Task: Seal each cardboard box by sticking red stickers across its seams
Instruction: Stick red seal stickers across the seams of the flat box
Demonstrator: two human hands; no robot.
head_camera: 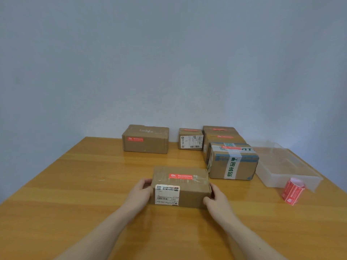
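Both hands on the near box [181, 186], mid-table [75, 184]. Left hand [139, 194] grips its left end, right hand [217, 201] grips the right end, fingers curled round the edges. Red sticker [180, 176] across the box's top seam, white shipping label [167, 194] on the front face. Sticker roll [293, 191] lies to the right, touching a clear plastic tray [287, 166]. Behind: taped box [232, 162] with green print, then more stickered boxes [219, 136] by the wall, a small box [190, 138] and a larger box [145, 138] further left.
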